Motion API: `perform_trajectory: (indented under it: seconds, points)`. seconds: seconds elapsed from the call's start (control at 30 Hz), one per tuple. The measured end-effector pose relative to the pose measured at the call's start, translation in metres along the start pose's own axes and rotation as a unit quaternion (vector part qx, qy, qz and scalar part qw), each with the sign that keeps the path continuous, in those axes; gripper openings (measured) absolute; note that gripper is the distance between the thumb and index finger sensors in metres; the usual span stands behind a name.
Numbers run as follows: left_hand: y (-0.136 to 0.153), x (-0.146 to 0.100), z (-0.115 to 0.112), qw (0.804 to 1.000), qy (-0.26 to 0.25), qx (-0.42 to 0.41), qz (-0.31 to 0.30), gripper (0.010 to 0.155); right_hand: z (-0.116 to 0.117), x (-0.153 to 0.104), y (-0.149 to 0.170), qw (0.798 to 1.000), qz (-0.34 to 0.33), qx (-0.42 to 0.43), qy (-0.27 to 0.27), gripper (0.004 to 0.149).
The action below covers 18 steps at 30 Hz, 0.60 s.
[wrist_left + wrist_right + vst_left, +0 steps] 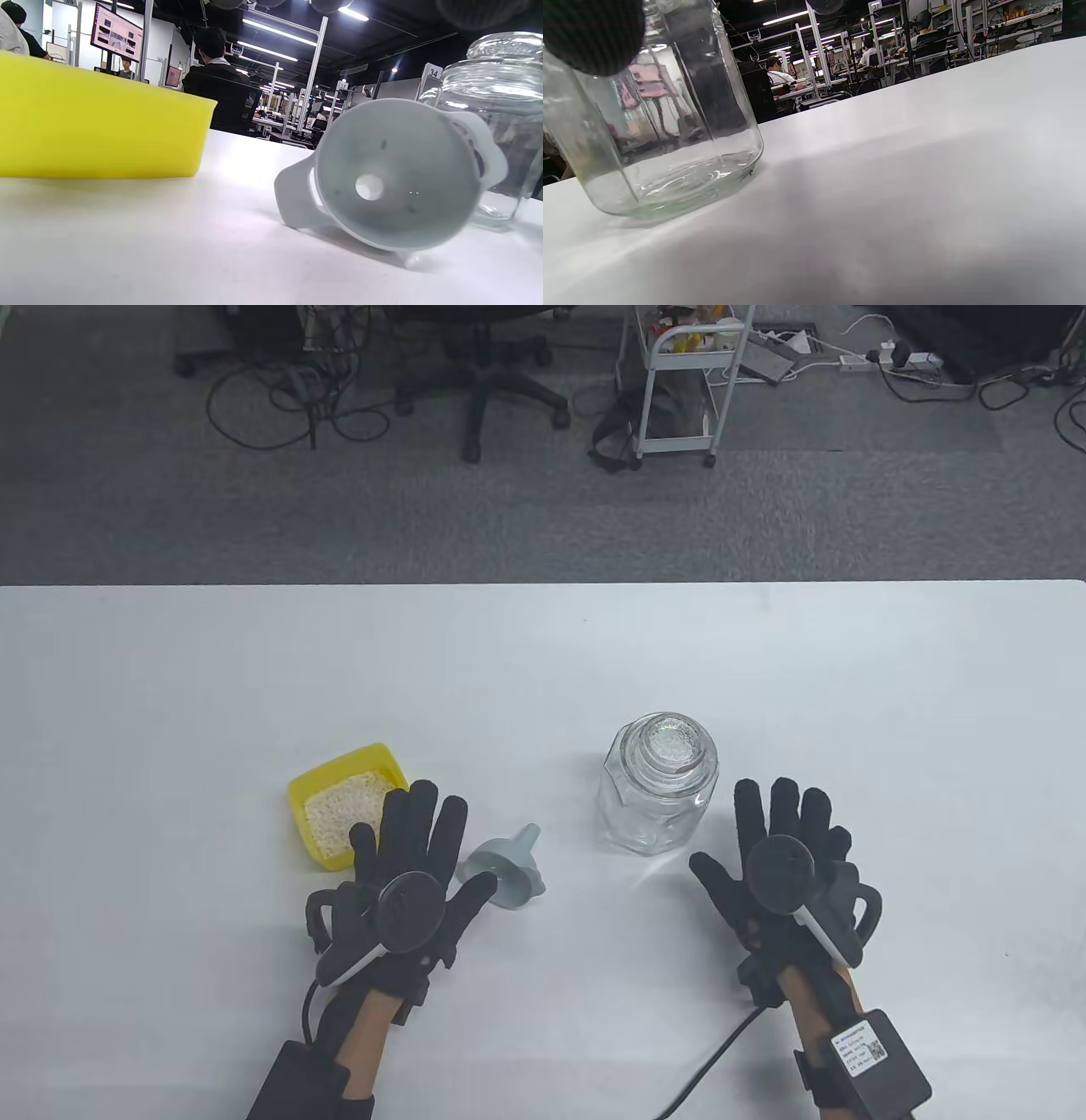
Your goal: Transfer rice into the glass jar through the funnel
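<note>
Both black-gloved hands lie flat on the white counter (543, 661), fingers spread, holding nothing: left hand (407, 865), right hand (785, 861). Just beyond the left hand, a grey plastic funnel (506, 871) lies on its side beside a yellow square tub of white rice (344, 806). Farther off, the clear glass jar (657, 785) stands upright, lid on.

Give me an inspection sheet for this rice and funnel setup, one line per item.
Surface: white table, bare around the items.
Job's things: yellow tray holding rice; grey funnel lying on its side; glass jar upright, glass lid on, no rice inside.
Clutter: nothing seen.
Grips: left hand flat and open beside the tray; right hand flat and open next to the jar; neither holds anything.
Cables: black cable from the right wrist crosses the table.
Surroundings: office chair, white cart, floor cables beyond the table.
</note>
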<state>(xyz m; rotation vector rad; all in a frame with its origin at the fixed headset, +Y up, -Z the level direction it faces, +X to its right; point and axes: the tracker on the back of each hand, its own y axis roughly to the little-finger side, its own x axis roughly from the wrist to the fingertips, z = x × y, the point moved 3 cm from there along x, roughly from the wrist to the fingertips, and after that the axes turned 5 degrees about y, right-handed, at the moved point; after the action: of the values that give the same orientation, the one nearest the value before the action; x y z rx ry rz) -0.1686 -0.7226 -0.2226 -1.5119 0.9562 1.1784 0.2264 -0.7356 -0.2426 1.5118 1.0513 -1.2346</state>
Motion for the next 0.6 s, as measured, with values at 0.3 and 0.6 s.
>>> perform_trajectory:
  seconds: [0.3,0.6]
  points:
    - [-0.006,0.0,-0.001,1.0,-0.013,0.006,-0.013,0.083,-0.002,-0.001,0.003,1.0,0.005,0.008,0.007,0.091]
    - [-0.013,-0.001,-0.002,1.0,-0.008,0.011,-0.027,0.083,-0.019,-0.003,-0.004,0.997,-0.013,0.049,0.049,0.089]
